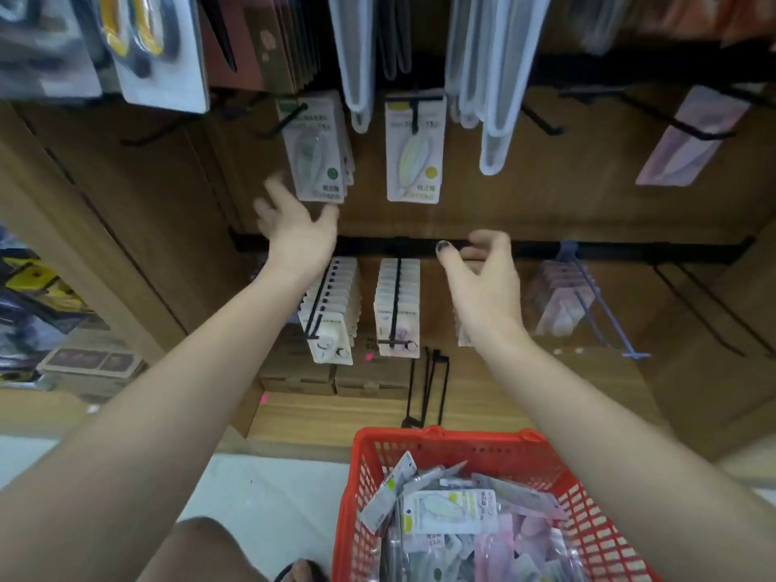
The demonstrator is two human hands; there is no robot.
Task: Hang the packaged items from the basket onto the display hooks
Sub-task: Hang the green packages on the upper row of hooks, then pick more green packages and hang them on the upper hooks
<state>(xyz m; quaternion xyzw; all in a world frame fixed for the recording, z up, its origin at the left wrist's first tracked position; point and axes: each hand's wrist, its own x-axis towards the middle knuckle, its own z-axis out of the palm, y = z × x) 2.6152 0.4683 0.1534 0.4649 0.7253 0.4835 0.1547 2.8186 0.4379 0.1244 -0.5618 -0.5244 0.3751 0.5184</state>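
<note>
Packaged items (pixel 451 512) heaped crisscross in basket (pixel 441 449), both hands (pixel 300 233) (pixel 483 279) spread, empty

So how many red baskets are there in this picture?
1. The red basket sits on the floor at the bottom right, below the right hand, full of packaged items. Others could be out of view.
</note>
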